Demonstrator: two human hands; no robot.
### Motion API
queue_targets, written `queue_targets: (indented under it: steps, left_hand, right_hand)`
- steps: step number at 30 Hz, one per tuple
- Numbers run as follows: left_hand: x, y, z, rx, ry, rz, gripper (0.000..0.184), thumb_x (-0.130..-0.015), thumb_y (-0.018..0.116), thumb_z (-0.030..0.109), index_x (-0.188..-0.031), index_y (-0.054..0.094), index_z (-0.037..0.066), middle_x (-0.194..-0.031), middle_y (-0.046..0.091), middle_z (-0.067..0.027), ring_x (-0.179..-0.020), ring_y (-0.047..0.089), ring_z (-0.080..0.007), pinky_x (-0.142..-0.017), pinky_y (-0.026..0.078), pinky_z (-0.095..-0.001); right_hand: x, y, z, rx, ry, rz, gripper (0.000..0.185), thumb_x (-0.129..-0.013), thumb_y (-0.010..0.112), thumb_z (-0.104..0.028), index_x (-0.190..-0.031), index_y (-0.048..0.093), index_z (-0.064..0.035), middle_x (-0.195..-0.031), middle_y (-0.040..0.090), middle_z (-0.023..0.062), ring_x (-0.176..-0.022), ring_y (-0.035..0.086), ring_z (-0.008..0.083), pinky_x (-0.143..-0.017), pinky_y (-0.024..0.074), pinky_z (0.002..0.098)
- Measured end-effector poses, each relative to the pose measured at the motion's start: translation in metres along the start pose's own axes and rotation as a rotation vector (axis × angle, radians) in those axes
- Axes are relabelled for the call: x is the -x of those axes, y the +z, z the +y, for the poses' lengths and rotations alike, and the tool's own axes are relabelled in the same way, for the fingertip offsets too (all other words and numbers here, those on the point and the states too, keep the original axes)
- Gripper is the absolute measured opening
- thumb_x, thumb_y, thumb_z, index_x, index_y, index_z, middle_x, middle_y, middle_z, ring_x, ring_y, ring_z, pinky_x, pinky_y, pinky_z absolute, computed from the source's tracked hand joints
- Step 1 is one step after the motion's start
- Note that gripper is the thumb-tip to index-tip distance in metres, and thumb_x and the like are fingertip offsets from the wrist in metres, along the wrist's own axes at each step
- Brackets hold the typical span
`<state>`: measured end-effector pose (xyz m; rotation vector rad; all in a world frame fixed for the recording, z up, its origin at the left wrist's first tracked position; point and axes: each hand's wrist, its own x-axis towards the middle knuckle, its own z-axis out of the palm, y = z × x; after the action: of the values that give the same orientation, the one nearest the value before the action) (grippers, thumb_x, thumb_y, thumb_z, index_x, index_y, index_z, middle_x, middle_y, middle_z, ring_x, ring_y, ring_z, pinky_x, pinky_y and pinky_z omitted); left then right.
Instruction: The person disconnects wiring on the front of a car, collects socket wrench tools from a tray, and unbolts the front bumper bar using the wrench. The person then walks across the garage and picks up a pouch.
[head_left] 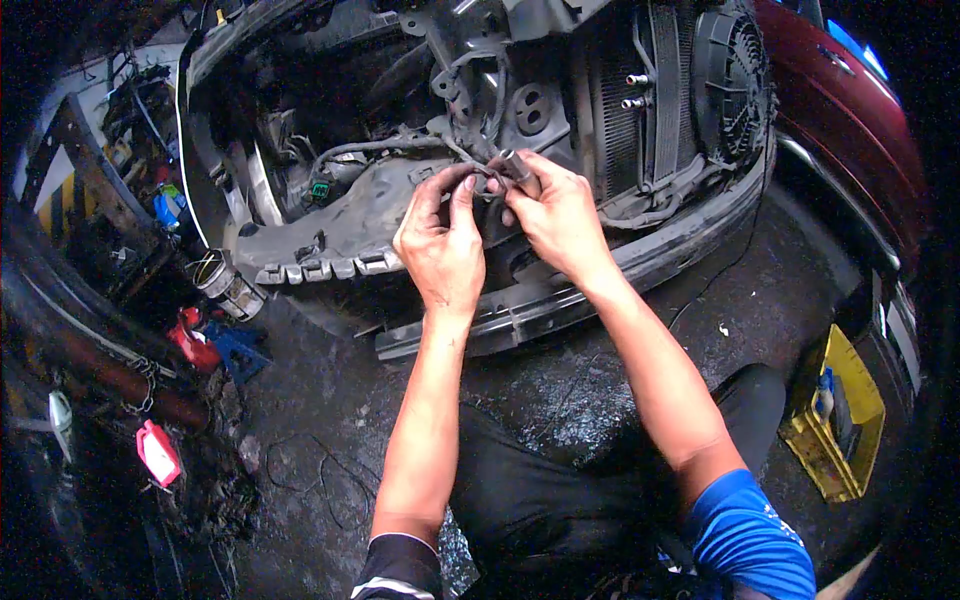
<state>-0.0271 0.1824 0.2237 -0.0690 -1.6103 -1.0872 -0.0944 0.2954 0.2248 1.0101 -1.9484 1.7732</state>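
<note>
A grey metallic cylinder [517, 167] sits above the bumper beam [530, 318] of the opened car front, gripped by the right hand [553, 208], its fingers closed around it. The left hand [440, 232], thumb and fingers drawn nearly together, meets a dark cable [460, 150] just beside it; whether it pinches the cable I cannot tell. Rightward stand the radiator [677, 95] and round fan [730, 85]

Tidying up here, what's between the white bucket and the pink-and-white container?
Head view: a red object, blue stand beside it, then a dark reddish bar, between bucket and container.
</note>
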Motion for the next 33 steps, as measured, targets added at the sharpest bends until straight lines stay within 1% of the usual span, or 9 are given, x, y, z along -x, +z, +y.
queue_targets:
  steps: [8,12,13,15,20,24,27,29,33]
  left_hand:
    - [-0.025,-0.022,0.001,0.221,-0.12,0.117,0.01,-0.09,0.065,0.003,-0.098,0.07,-0.002,-0.088,0.07,-0.0059,-0.075,0.065,-0.0106,-0.071,0.053,-0.0247]
    - [-0.024,-0.039,0.015,0.005,-0.087,-0.138,0.023,-0.09,0.063,0.003,-0.112,0.066,0.0,-0.102,0.07,-0.0093,-0.083,0.065,-0.0135,-0.075,0.053,-0.0273]
    - [-0.021,-0.047,0.026,-0.033,-0.11,-0.216,0.034,-0.088,0.065,0.005,-0.122,0.061,0.002,-0.111,0.068,-0.0118,-0.09,0.065,-0.0154,-0.081,0.052,-0.0296]
    - [-0.019,-0.069,0.029,-0.084,-0.155,-0.293,0.04,-0.088,0.069,0.011,-0.126,0.06,0.001,-0.115,0.066,-0.0125,-0.1,0.063,-0.0177,-0.087,0.051,-0.0305]
    - [-0.074,-0.174,0.008,-0.493,-0.02,0.01,0.039,-0.086,0.071,0.021,-0.121,0.066,0.004,-0.108,0.07,-0.0172,-0.099,0.067,-0.0253,-0.09,0.05,-0.0356]
    - [-0.113,-0.193,-0.037,-0.887,-0.11,-0.427,0.044,-0.082,0.074,0.028,-0.119,0.066,0.004,-0.11,0.067,-0.0238,-0.105,0.066,-0.0346,-0.092,0.05,-0.0401]
    - [-0.124,-0.185,-0.056,-0.875,-0.151,-0.443,0.037,-0.085,0.07,0.031,-0.112,0.07,0.004,-0.101,0.069,-0.0235,-0.1,0.068,-0.0342,-0.09,0.051,-0.0409]
    - [-0.128,-0.185,-0.054,-0.83,-0.172,-0.436,0.035,-0.087,0.067,0.031,-0.11,0.071,0.005,-0.1,0.069,-0.0229,-0.099,0.068,-0.0347,-0.089,0.051,-0.041]
    - [-0.133,-0.19,-0.067,-0.842,-0.123,-0.359,0.034,-0.089,0.065,0.032,-0.11,0.071,0.006,-0.098,0.07,-0.022,-0.097,0.068,-0.0356,-0.087,0.051,-0.0406]
  right_hand:
    - [-0.003,0.01,0.001,-0.034,0.099,0.064,0.021,-0.088,0.069,-0.018,-0.101,0.065,-0.0014,-0.062,0.062,0.0076,-0.058,0.061,0.011,-0.057,0.0476,0.0321]
    - [-0.003,0.002,0.002,-0.039,0.043,-0.032,0.029,-0.089,0.07,-0.021,-0.111,0.065,-0.0028,-0.073,0.065,0.0094,-0.064,0.062,0.01,-0.063,0.0491,0.0298]
    - [-0.002,0.002,0.013,-0.013,-0.099,-0.008,0.034,-0.089,0.07,-0.019,-0.119,0.062,-0.0042,-0.08,0.066,0.007,-0.072,0.061,0.0087,-0.065,0.049,0.0275]
    - [0.011,-0.008,-0.001,-0.145,0.018,-0.053,0.038,-0.089,0.07,-0.016,-0.124,0.059,-0.0059,-0.082,0.063,0.0009,-0.073,0.056,0.0071,-0.066,0.0468,0.0242]
    - [0.027,-0.038,-0.033,-0.257,0.064,0.07,0.019,-0.097,0.061,-0.012,-0.113,0.06,-0.0014,-0.08,0.058,-0.0051,-0.071,0.046,-0.0001,-0.062,0.0378,0.017]
    - [0.028,-0.012,-0.064,-0.135,-0.056,-0.111,0.017,-0.094,0.065,-0.016,-0.097,0.065,0.0001,-0.078,0.06,-0.0026,-0.074,0.05,0.0046,-0.065,0.0433,0.0232]
    - [0.015,0.017,-0.088,0.236,-0.095,-0.269,0.028,-0.09,0.065,-0.027,-0.095,0.066,0.0003,-0.082,0.067,0.0183,-0.073,0.065,0.0275,-0.071,0.05,0.0378]
    - [-0.001,0.04,-0.105,0.291,-0.252,-0.333,0.026,-0.087,0.064,-0.025,-0.096,0.067,-0.0001,-0.09,0.067,0.0236,-0.084,0.065,0.0411,-0.076,0.0506,0.0459]
    - [-0.047,0.11,-0.103,0.395,-0.412,-0.379,0.02,-0.085,0.057,-0.014,-0.098,0.069,-0.0037,-0.093,0.068,0.0237,-0.091,0.066,0.0412,-0.085,0.0514,0.049]
